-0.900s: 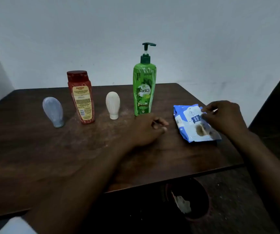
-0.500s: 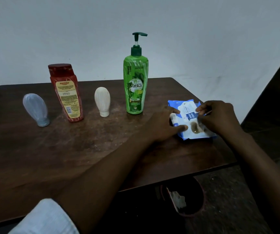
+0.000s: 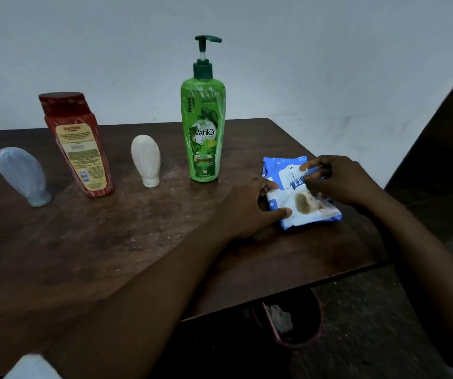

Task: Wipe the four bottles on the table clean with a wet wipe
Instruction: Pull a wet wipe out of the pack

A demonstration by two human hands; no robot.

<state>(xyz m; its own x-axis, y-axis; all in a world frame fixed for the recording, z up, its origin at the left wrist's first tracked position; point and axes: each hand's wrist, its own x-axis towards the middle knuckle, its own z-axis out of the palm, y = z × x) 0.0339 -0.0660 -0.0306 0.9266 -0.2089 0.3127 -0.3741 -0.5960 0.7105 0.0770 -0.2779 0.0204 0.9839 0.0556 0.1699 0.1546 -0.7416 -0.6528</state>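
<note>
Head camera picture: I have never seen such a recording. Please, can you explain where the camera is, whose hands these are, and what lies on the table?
There is no machine: these are a person's two bare hands. The camera sits on the person's head, looking forward and down. On the table stand a grey bottle, a red bottle, a white bottle and a green bottle. At the right lies a pack of wipes. The left hand holds the pack; the right hand pinches its flap. A bin stands below.
</note>
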